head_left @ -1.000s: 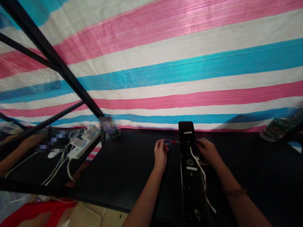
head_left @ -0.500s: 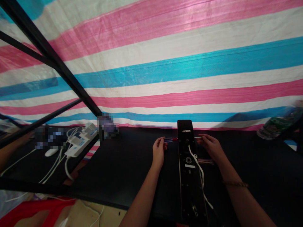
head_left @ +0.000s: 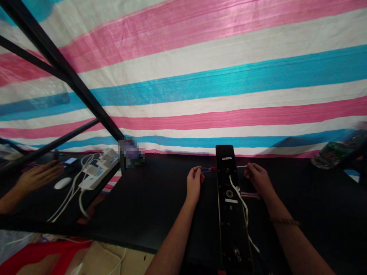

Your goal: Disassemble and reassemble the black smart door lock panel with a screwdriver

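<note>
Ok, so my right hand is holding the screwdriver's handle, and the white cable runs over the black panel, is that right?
Not quite. The head view shows the handle of the screwdriver in your left hand, not your right hand. The white cable does run over the black panel.

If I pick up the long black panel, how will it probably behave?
The panel looks rigid, so it should lift in one straight piece. Being long, it may tip if gripped at one end only. The white cable bends loosely along it and would likely dangle.
</note>
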A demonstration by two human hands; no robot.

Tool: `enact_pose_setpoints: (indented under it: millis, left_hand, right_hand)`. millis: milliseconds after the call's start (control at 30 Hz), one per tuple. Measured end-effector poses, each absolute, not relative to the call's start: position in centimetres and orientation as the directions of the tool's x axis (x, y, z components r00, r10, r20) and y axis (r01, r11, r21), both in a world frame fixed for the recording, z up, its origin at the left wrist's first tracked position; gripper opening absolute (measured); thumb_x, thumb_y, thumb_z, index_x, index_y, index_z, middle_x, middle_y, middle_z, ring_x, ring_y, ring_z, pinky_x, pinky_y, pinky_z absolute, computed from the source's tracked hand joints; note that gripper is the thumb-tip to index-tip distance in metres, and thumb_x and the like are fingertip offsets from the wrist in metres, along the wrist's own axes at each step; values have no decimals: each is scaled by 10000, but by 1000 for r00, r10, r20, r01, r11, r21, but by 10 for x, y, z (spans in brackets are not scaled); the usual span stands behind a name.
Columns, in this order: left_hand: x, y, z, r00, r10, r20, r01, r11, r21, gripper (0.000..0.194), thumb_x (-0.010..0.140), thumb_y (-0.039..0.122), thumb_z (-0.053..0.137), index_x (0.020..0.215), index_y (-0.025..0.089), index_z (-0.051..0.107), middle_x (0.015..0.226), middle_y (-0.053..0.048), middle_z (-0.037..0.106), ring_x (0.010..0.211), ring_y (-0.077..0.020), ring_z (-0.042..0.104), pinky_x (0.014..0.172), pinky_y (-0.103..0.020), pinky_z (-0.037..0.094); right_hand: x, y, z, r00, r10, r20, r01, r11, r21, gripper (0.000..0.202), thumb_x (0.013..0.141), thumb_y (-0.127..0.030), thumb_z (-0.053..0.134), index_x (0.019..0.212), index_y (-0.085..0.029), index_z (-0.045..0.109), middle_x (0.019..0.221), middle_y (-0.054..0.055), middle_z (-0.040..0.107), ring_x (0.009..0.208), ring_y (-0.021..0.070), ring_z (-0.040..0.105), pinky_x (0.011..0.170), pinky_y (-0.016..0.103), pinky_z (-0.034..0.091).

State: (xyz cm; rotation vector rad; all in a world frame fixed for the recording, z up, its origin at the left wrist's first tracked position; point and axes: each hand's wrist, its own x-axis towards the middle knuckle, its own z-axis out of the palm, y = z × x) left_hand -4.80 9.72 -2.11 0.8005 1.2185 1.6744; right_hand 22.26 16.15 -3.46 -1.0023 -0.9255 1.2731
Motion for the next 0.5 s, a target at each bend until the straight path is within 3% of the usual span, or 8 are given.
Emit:
enact_pose_setpoints:
  millis: [233, 367, 500]
  left_hand:
    - [-48, 99, -22, -408, 913, -18, -327, -127, 936, 447, 801, 544, 734, 998, 147, 677, 586, 39, 568, 500, -91, 480, 482, -213, 328]
    - [-48, 98, -21, -400, 916, -19, -342, -129, 931, 450, 792, 531, 748, 1018, 148, 685, 602, 33, 576, 517, -93, 491, 490, -214, 333]
    - [-48, 97, -19, -403, 915, -20, -346, -133, 929, 449, 783, 537, 755, 999, 151, 680, 601, 34, 577, 520, -92, 495, 496, -212, 341]
  right_hand:
    - [221, 161, -35, 106, 994, -19, -274, 11, -962, 458, 726, -585, 831, 643, -191, 613, 536, -37, 530, 445, 68, 414, 394, 213, 270]
    - [221, 162, -38, 75, 997, 32, -245, 49, -968, 437, 741, -578, 818, 661, -193, 627, 561, -31, 552, 474, 78, 447, 432, 223, 332]
    - [221, 164, -40, 82, 996, 27, -248, 47, -968, 425, 675, -578, 853, 724, -196, 674, 613, -9, 623, 513, 102, 513, 467, 231, 412]
